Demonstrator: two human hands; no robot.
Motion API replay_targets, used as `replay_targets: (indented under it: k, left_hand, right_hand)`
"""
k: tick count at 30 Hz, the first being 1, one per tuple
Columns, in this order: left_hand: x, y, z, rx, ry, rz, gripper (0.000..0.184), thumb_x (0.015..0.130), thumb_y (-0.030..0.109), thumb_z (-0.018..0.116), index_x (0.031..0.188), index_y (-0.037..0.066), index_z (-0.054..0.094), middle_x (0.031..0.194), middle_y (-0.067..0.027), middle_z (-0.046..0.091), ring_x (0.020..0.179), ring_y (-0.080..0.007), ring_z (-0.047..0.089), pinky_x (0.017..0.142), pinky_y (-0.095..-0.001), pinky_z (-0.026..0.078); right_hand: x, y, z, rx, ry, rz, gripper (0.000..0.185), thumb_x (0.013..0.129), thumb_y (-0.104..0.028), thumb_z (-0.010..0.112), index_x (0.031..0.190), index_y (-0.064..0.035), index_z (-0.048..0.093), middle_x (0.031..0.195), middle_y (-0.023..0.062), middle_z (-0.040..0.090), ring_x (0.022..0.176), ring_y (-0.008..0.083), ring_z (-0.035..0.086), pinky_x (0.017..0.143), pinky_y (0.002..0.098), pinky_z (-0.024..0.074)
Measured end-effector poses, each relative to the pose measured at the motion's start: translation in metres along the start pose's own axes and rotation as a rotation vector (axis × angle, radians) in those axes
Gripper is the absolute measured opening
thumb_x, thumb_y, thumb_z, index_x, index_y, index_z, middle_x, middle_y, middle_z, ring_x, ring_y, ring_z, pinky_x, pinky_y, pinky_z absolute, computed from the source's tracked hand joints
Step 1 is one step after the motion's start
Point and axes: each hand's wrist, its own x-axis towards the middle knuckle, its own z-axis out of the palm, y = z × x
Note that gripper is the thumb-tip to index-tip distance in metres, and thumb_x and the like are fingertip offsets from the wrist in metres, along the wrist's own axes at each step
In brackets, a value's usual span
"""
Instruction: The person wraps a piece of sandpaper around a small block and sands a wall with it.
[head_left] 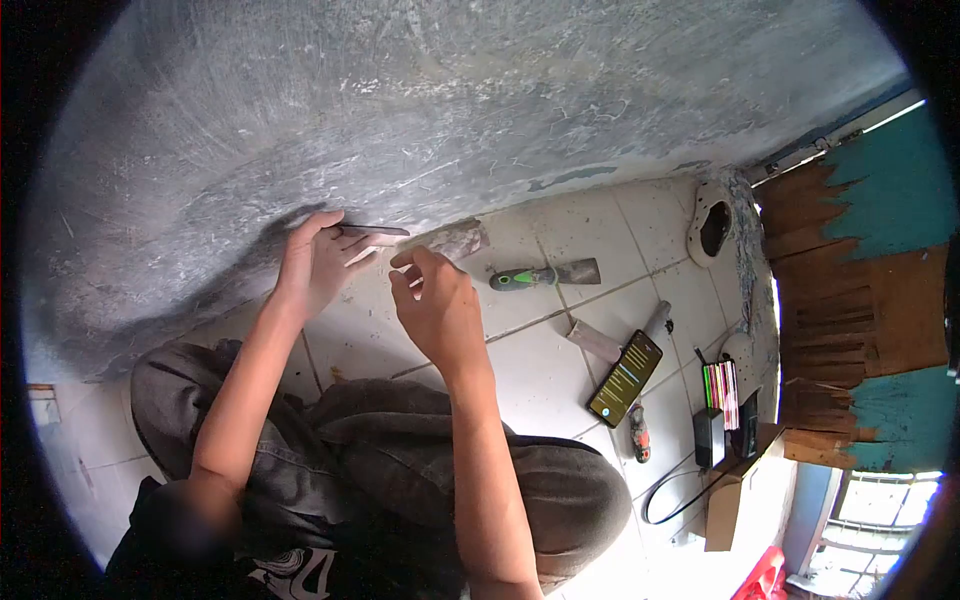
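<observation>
1. Here's the left hand (318,265) close against the scuffed grey wall (400,130), low down, thumb and fingers closed on a flat, dark-edged piece (378,231); its material is too small to make out.

2. The key line: that piece points out past the left fingertips, its long axis running roughly along the foot of the wall, its free end towards the right hand (440,305).

3. And the right hand? Half-curled, thumb standing apart from the fingers, with no object visible in its grasp. It hangs just beside that free end, on the side nearer the body; whether they touch, one can't tell.

4. So the left hand has the piece, and the right is the nearer to a mottled flat strip (465,240) lying by the wall's foot, just beyond its knuckles.

5. Further right on the tiled floor (510,370), a green-and-black-handled putty knife (540,276) lies with its blade pointing away from both hands.

6. Beyond that, a lit smartphone (626,378) rests by a second scraper (598,340), well apart from the left hand.
</observation>
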Motion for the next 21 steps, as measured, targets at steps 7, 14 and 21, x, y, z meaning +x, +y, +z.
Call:
replay_targets:
  k: [7, 14, 21]
  left_hand:
    - [-0.011, 0.015, 0.007, -0.111, -0.154, -0.024, 0.044, 0.078, 0.031, 0.058, 0.107, 0.001, 0.043, 0.107, -0.0127, 0.048, 0.106, -0.0248, 0.048, 0.100, -0.0428, 0.032]
    - [-0.005, 0.008, 0.004, -0.099, -0.030, -0.035, 0.045, 0.080, 0.034, 0.055, 0.104, -0.003, 0.047, 0.105, -0.0158, 0.052, 0.109, -0.0292, 0.049, 0.100, -0.0433, 0.033]
    - [0.001, 0.001, 0.000, -0.048, -0.024, 0.001, 0.055, 0.080, 0.034, 0.055, 0.114, -0.008, 0.041, 0.110, -0.0176, 0.050, 0.106, -0.0277, 0.049, 0.101, -0.0417, 0.033]
  right_hand:
    - [0.000, 0.000, -0.004, -0.015, -0.011, 0.021, 0.014, 0.079, -0.010, 0.060, 0.090, -0.0017, 0.062, 0.077, 0.0143, 0.065, 0.069, 0.0260, 0.065, 0.064, 0.0335, 0.0501]
    - [0.000, -0.002, -0.005, -0.010, -0.015, 0.024, 0.013, 0.079, -0.009, 0.060, 0.090, -0.0017, 0.062, 0.077, 0.0149, 0.065, 0.068, 0.0263, 0.065, 0.063, 0.0338, 0.0494]
    - [0.000, 0.002, -0.001, -0.006, 0.020, -0.036, 0.013, 0.079, -0.009, 0.060, 0.089, -0.0015, 0.062, 0.076, 0.0151, 0.065, 0.067, 0.0259, 0.064, 0.063, 0.0335, 0.0493]
